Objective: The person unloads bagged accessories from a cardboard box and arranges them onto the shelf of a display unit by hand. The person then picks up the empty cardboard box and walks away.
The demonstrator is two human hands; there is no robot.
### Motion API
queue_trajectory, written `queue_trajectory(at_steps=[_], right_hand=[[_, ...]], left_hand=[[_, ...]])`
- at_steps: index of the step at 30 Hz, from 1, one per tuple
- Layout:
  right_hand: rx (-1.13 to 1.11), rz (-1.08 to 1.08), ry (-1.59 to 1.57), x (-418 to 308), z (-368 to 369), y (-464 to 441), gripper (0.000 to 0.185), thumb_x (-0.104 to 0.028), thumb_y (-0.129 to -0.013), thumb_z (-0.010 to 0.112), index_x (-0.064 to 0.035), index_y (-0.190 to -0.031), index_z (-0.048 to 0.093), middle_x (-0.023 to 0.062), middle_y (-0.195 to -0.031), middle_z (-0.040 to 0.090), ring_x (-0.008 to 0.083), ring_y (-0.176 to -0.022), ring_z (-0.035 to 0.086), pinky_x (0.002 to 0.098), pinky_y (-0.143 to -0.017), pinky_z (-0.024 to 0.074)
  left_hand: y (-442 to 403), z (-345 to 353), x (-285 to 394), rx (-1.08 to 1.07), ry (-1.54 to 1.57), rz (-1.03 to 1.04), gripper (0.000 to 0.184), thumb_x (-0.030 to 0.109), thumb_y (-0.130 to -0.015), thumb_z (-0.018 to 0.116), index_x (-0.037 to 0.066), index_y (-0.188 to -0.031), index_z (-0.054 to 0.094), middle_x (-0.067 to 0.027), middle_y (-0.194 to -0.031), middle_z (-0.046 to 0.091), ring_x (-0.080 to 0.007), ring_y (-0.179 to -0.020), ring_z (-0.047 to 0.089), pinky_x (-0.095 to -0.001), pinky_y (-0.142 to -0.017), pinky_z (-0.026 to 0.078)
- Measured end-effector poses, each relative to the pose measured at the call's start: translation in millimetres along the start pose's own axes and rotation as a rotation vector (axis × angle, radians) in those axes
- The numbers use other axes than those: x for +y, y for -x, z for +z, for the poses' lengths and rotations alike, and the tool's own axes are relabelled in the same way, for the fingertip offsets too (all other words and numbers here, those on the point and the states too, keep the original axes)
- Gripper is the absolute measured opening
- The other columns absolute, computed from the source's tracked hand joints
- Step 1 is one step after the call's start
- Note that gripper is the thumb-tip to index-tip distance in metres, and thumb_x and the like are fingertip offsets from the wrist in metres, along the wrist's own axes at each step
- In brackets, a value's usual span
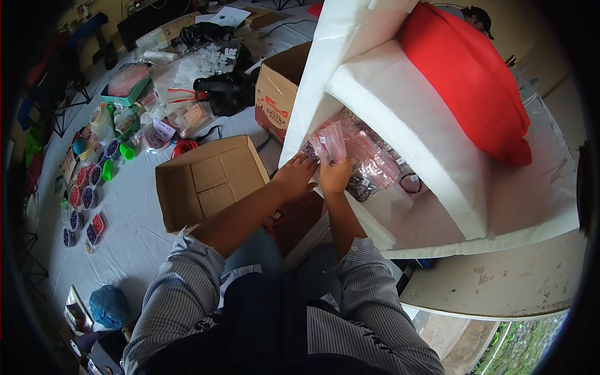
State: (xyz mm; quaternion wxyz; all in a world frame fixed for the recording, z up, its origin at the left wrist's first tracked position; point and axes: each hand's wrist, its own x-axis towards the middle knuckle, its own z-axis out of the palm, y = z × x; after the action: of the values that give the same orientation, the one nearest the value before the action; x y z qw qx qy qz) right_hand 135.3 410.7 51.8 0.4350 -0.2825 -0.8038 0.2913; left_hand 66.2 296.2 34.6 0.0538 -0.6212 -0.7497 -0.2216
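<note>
My right hand [336,177] is closed around small clear zip bags [329,142] with pinkish edges, held upright above a pile of similar bags. Close beside it, my left hand [296,177] lies palm down with its fingers stretched out, the fingertips at the edge of the same bags. The heap of packed bags [375,156] sits inside a white padded compartment [400,75]. Dark bracelet-like rings [410,182] show in some bags. What lies under my left fingers is hidden.
An open cardboard tray [219,178] lies left of my arms, with a taller carton [275,94] behind. A red cushion-like piece [465,81] rests on the white structure. Bead cups [87,197] stand far left. Another person's head [478,19] shows at top right.
</note>
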Motion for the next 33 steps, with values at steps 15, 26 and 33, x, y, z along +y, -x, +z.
queue_trajectory(at_steps=[15, 26, 33], right_hand=[[-0.438, 0.059, 0.179, 8, -17, -31, 0.047, -0.023, -0.070, 0.070, -0.0048, -0.112, 0.058, 0.0216, -0.100, 0.063, 0.0382, -0.093, 0.060, 0.0405, -0.077, 0.0503], [-0.271, -0.113, -0.001, -17, -37, -41, 0.042, -0.023, -0.072, 0.067, -0.0029, -0.107, 0.056, 0.0193, -0.101, 0.063, 0.0366, -0.093, 0.060, 0.0414, -0.077, 0.0487], [-0.569, -0.145, 0.344, -17, -27, -49, 0.035, -0.017, -0.075, 0.060, -0.0028, -0.108, 0.057, 0.0212, -0.102, 0.062, 0.0361, -0.096, 0.059, 0.0429, -0.081, 0.0474]], left_hand=[[-8, -12, 11, -0.032, 0.072, -0.092, 0.043, 0.024, -0.082, 0.058, 0.000, -0.115, 0.047, -0.0148, -0.118, 0.045, -0.0318, -0.116, 0.043, -0.0409, -0.097, 0.040], [-7, -7, 9, 0.040, 0.012, -0.066, 0.040, 0.030, -0.084, 0.055, 0.005, -0.116, 0.048, -0.0134, -0.120, 0.046, -0.0303, -0.118, 0.042, -0.0413, -0.096, 0.040], [-7, -7, 11, 0.043, -0.020, -0.054, 0.043, 0.032, -0.083, 0.057, 0.005, -0.116, 0.049, -0.0121, -0.116, 0.048, -0.0286, -0.115, 0.044, -0.0404, -0.094, 0.041]])
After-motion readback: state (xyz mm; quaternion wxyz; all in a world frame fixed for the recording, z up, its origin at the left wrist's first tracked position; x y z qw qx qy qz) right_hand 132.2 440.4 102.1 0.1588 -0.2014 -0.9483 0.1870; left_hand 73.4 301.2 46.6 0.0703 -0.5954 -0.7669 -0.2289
